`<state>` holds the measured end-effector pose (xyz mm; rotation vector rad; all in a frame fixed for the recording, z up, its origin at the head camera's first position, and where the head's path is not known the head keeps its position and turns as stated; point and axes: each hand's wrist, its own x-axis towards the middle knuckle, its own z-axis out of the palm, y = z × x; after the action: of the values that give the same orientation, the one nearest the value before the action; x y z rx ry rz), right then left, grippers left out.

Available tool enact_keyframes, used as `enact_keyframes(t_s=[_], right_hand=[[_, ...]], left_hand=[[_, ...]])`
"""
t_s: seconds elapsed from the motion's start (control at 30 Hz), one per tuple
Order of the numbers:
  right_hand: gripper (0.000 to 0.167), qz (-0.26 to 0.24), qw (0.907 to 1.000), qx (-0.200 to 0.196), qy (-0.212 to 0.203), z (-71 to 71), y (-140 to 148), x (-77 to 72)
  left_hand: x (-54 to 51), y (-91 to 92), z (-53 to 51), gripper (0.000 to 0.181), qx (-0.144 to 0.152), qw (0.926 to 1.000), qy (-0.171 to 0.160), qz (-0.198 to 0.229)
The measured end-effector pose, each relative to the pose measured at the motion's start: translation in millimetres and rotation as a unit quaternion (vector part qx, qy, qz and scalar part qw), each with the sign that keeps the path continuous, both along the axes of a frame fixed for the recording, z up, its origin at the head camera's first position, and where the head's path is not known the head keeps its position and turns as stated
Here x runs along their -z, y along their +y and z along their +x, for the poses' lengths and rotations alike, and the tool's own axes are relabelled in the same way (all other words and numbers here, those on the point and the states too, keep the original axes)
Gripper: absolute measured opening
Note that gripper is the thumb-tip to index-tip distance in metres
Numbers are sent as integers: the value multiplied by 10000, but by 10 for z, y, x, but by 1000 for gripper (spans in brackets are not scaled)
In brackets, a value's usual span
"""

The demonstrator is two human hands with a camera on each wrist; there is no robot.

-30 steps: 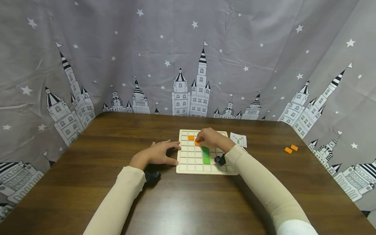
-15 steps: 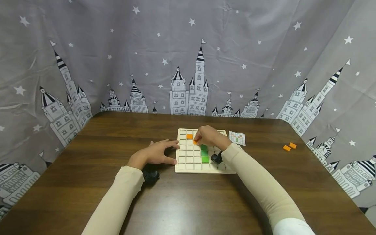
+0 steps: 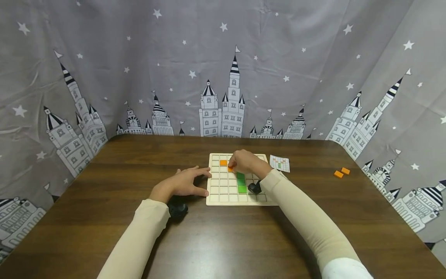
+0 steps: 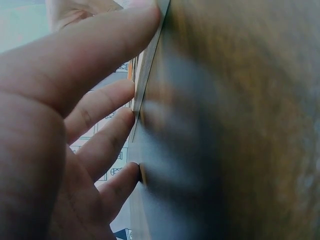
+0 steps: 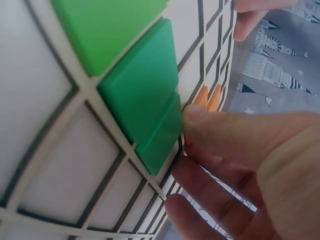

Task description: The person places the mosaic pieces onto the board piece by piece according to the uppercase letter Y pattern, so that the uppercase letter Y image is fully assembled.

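Observation:
A pale wooden grid board (image 3: 224,190) lies on the table, seen whole in the head view except under the right hand and forearm. The right hand (image 3: 245,161) is over its upper middle, thumb and fingers pinching an orange tile (image 3: 230,169) low at the grid. Another orange tile (image 3: 223,162) sits in a cell up and to the left. Below the right hand, green tiles (image 5: 142,82) form a column, lighter nearer the person. The left hand (image 3: 182,182) rests at the board's left edge, fingers spread, thumb and fingertips touching the rim.
A small printed pattern card (image 3: 280,163) lies just right of the board's far corner. Farther right are two loose orange tiles (image 3: 338,174) near the brown table's (image 3: 223,240) right side. A grey castle-print curtain (image 3: 195,50) hangs behind the table.
The head view has shifted slightly, so everything sits a little farther left in it. Both hands keep their places at the board, the right one still at the orange tile.

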<state>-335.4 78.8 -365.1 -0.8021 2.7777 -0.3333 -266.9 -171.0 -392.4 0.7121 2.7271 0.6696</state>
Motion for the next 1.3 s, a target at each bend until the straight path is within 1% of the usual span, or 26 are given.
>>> enact_keyframes(t_s=[0.1,0.17,0.37,0.47,0.57,0.63,0.7,0.8,0.9,1.0,1.13,1.23,1.3], right_hand=[[36,-189,9998,-46,-109,3,-7,17],[39,-209,9997,-93,-104,10,-12,20],[40,-143,9993,-321,109,37,16,-10],[43,-353,9987,-321,198,65,97,-26],[46,-605,9972,-210,385,98,264,-74],[46,-703,9958,-100,579,106,423,-95],[47,-745,9944,124,735,109,601,-105],[48,-770,9922,526,831,109,884,-97],[48,-722,9898,916,820,123,1169,-96],[47,-549,9874,1208,858,126,1474,-96],[47,-269,9823,1523,1061,145,1902,-93],[48,-64,9764,1808,1176,181,2212,-66],[50,67,9721,2059,1118,219,2399,-43]], left_hand=[[17,-13,-3,60,11,10000,31,-8],[23,-13,-3,60,4,10000,41,6],[9,-9,3,59,-14,10000,40,0],[10,-3,6,60,-8,10000,35,-7],[3,18,3,60,-23,10000,8,11],[2,28,-2,59,-25,10000,11,18],[5,26,-4,59,-22,10000,25,31],[18,12,-3,59,-10,10000,62,17],[36,1,-2,60,4,10000,84,10],[51,-1,1,60,28,10000,90,26],[49,-2,5,61,23,10000,67,49],[35,-1,8,62,-3,10000,47,42],[28,0,6,62,-10,10000,32,34]])
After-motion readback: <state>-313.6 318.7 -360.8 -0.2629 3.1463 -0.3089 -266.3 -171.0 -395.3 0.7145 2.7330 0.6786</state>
